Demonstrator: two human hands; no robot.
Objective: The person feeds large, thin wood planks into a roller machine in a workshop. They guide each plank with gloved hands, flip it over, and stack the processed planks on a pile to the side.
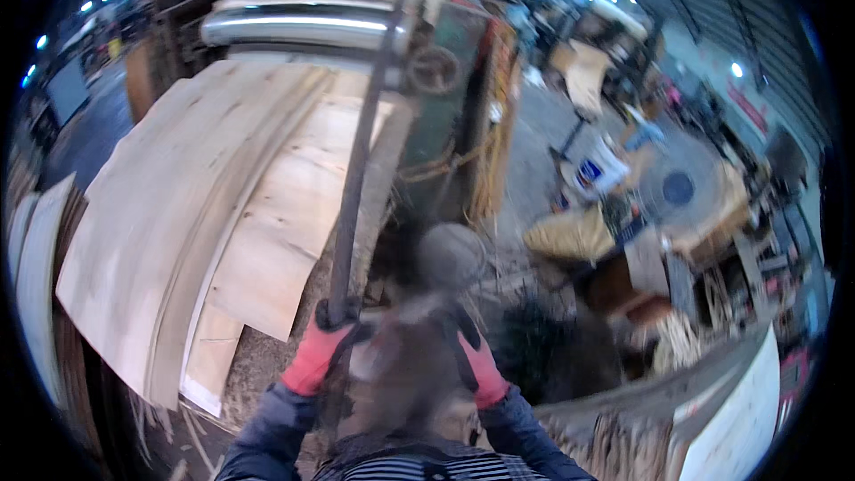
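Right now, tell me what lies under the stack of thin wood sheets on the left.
Only the sheets' own layers show: the wood sheets overlap, and lower pale ones stick out at the near edge. Sawdust and scraps lie beside that edge. Whatever supports the stack is covered.

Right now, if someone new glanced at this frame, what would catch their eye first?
Most likely the stack of pale wood sheets spread across the left half, in front of a machine's shiny metal roller at the top. Next, the long dark pole rising up the middle, gripped low down by the left hand in a red glove. The right hand, also gloved, holds a blurred dark thing at bottom centre.
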